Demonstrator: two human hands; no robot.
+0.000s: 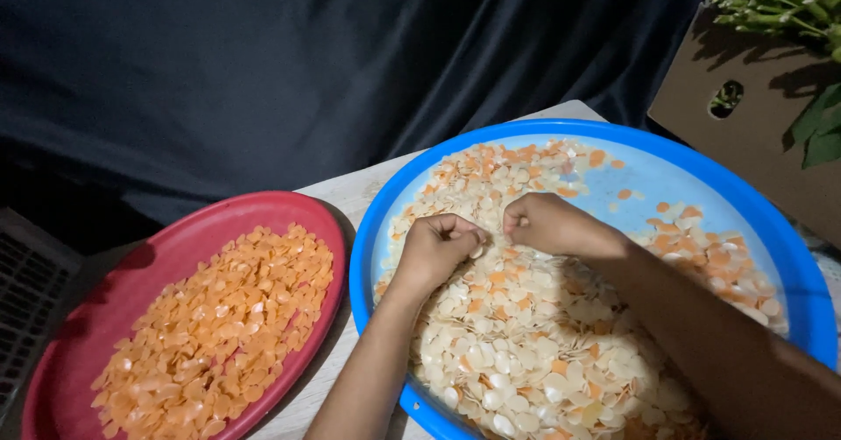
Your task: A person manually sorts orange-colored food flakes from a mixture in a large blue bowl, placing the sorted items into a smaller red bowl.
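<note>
Resting side by side in the middle of the frame, your left hand (435,249) and right hand (547,224) sit on top of the mixed heap of pale and orange chips (526,335) in the blue basin (810,291). Both hands are curled narrow, fingertips pinched down into the chips; whether either pinch has closed on a piece you cannot tell from here. The heap lies directly under your knuckles and spreads toward the lower right of the frame, thinning to bare blue at the upper right. The red tray (175,247), carrying only orange chips (219,326), lies to the left of the basin, rims almost touching on the worktop (337,195). Your left hand is the nearer one to that tray; the right is across the basin from it. A cardboard box (753,133) with greenery stands at the upper right.
</note>
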